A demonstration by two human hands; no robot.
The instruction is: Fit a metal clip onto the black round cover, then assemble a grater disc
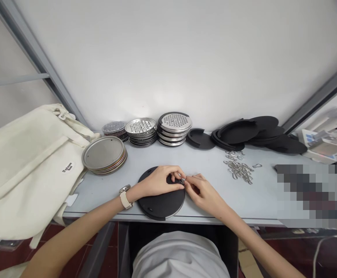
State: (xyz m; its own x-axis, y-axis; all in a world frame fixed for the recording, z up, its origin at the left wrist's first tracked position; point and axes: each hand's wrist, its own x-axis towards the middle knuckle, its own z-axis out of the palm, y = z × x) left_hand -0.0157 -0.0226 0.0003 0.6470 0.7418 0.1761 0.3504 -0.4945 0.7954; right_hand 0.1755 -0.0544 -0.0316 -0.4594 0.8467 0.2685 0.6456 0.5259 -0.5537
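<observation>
A round black disc (pixel 162 202) with small slots and a thin metal rim showing at its lower right lies near the table's front edge. My left hand (pixel 164 179), with a watch on the wrist, rests over its upper part, thumb and fingers closed at the disc's right side. There, a small metal carabiner clip (pixel 181 181) shows between my fingertips, partly hidden. From the right, my right hand (pixel 200 191) pinches at the same spot, fingertips meeting those of the left. Whether the clip passes through the disc cannot be seen.
Loose carabiner clips (pixel 239 170) lie in a pile at the right. Stacks of round grater plates (pixel 175 122) and plain metal discs (pixel 103 152) stand behind and left, black covers (pixel 238 133) at the back right. A cream bag (pixel 38 166) occupies the left end.
</observation>
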